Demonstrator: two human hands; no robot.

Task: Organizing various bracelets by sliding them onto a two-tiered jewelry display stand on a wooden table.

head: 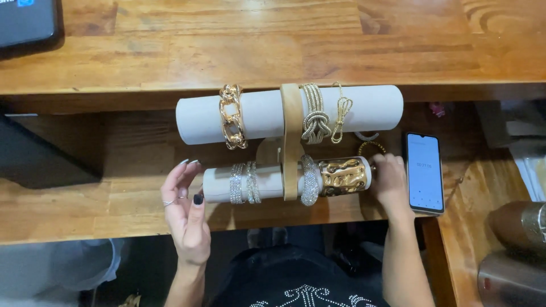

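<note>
A two-tier bracelet stand with a tan wooden upright (291, 142) sits on the wooden desk. Its upper white roll (267, 113) carries a chunky gold chain bracelet (232, 117), a knotted gold mesh bracelet (315, 119) and a thin gold bracelet (341, 116). The lower roll (273, 182) bears sparkly silver bangles (244, 183), a crystal band (309, 181) and a wide hammered gold cuff (343, 177). My left hand (186, 207) is open beside the lower roll's left end, fingers apart. My right hand (391, 183) touches the lower roll's right end, near a gold bangle (371, 148) on the desk.
A smartphone (424, 172) with a lit screen lies right of the stand. A dark laptop corner (25, 23) is at top left, a dark box (45, 150) at left. Metallic gold objects (515, 250) sit at lower right. A raised wooden shelf (284, 45) runs behind the stand.
</note>
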